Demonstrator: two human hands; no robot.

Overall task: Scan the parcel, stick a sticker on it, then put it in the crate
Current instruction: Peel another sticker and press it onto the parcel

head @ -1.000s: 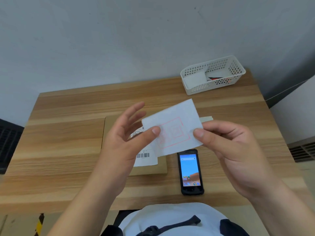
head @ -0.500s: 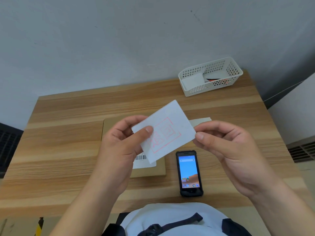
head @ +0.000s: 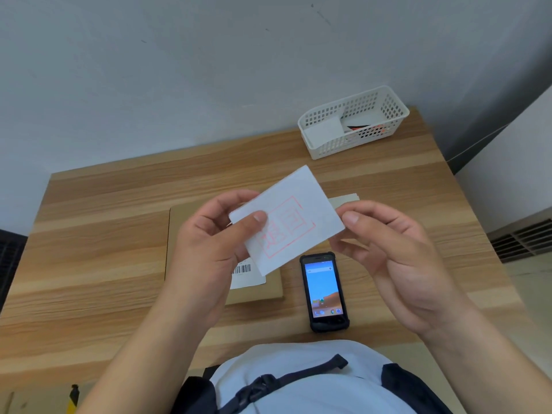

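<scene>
I hold a white sticker sheet [head: 298, 216] with a faint red square print up above the table. My left hand [head: 209, 243] pinches its left edge between thumb and fingers. My right hand [head: 397, 264] pinches its right edge. Beneath the sheet lies a flat brown cardboard parcel [head: 191, 234] with a white barcode label [head: 246, 274], largely hidden by my left hand. A black handheld scanner phone [head: 325, 292] with a lit screen lies face up to the right of the parcel.
A white perforated plastic basket [head: 328, 144] holding white sheets stands at the table's far right corner. A pale strip of paper [head: 346, 200] peeks out behind the sticker sheet. The wooden table [head: 98, 264] meets a grey wall at the back.
My left fingers, spread apart a second ago, have curled behind the sheet and now grip its left edge. The sheet has tilted and shifted slightly left.
</scene>
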